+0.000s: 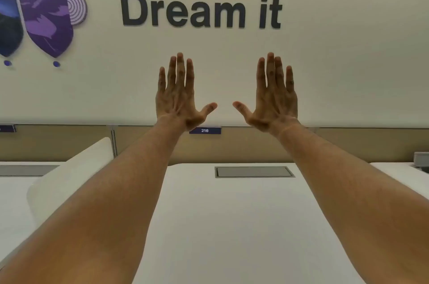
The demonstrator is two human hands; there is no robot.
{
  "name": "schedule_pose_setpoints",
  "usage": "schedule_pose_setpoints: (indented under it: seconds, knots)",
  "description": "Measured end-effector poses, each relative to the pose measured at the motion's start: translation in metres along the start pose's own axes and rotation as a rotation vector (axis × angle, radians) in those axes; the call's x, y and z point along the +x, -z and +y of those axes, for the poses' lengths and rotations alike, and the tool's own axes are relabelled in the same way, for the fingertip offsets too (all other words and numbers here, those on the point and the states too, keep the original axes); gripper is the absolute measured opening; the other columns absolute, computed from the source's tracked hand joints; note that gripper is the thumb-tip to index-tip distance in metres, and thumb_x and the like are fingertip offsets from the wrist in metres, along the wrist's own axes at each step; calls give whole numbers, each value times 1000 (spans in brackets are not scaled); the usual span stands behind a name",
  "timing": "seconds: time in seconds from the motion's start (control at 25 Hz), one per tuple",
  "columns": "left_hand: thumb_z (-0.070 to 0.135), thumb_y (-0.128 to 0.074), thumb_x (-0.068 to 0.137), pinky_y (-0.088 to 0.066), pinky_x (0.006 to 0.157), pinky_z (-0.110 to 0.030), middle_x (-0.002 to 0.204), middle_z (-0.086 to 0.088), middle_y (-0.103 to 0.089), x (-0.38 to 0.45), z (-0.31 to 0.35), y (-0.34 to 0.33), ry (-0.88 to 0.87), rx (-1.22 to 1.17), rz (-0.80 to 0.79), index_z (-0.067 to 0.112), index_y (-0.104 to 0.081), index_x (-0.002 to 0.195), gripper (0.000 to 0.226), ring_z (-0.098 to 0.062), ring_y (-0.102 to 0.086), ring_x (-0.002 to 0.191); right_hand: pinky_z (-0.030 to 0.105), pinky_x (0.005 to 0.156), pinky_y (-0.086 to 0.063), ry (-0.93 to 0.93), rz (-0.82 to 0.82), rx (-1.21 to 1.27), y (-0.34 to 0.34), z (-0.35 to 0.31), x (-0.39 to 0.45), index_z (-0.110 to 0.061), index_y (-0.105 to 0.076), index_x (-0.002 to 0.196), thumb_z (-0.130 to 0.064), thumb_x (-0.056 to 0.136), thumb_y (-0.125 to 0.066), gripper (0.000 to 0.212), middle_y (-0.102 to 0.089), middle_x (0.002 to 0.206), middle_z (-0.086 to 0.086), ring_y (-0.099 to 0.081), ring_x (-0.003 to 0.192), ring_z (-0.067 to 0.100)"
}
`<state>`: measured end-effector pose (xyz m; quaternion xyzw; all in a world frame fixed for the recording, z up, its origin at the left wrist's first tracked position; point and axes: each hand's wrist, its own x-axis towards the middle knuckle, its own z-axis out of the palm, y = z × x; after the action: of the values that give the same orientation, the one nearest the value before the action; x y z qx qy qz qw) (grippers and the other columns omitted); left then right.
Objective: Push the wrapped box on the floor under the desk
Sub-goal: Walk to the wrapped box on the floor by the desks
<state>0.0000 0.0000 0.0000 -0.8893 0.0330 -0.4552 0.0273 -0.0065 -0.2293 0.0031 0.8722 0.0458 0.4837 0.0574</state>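
Both my arms stretch straight out over a white desk (232, 225). My left hand (177, 95) is raised with its back toward me, fingers spread and pointing up, holding nothing. My right hand (275, 95) mirrors it a short way to the right, also spread with nothing in it. The thumbs point at each other with a gap between them. The wrapped box and the floor are out of view; I see only the desk top and the wall behind it.
A grey cable hatch (254, 171) is set in the desk's far side. A white curved divider (69, 179) stands at the left, with a neighbouring desk beyond. A tan partition with a "216" label (204, 130) runs behind. The wall carries "Dream it" lettering and a purple butterfly.
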Motion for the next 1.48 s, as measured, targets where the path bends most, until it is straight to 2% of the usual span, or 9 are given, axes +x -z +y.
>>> schedule_pose_setpoints:
  seconds: [0.4, 0.96, 1.24, 1.48]
  knots:
    - [84, -30, 77, 6, 122, -49, 163, -15, 26, -74, -25, 10, 7, -29, -120, 8, 25, 152, 120, -29, 23, 151, 50, 120, 4, 25, -84, -16, 19, -40, -63, -4, 10, 153, -81, 77, -26, 114, 9, 163, 20, 10, 150, 32]
    - [83, -24, 78, 7, 123, -49, 163, -16, 27, -236, -45, 128, 43, 13, -185, 8, 25, 152, 116, -29, 24, 150, 52, 120, 2, 56, -172, 91, 137, -84, -208, -4, 10, 153, -79, 80, -24, 110, 11, 163, 20, 12, 150, 32]
    - [84, -23, 79, 10, 122, -48, 162, -14, 30, -311, -88, 166, 104, 51, -269, 9, 30, 150, 115, -29, 26, 149, 51, 120, 5, 96, -257, 172, 175, -133, -259, -6, 15, 152, -80, 80, -23, 111, 16, 162, 18, 17, 149, 31]
    - [86, -19, 77, 10, 122, -50, 161, -14, 31, -358, -128, 170, 117, 77, -347, 10, 29, 150, 115, -29, 29, 148, 52, 119, 6, 116, -326, 216, 177, -185, -294, -7, 14, 153, -81, 79, -22, 111, 17, 163, 16, 18, 149, 31]
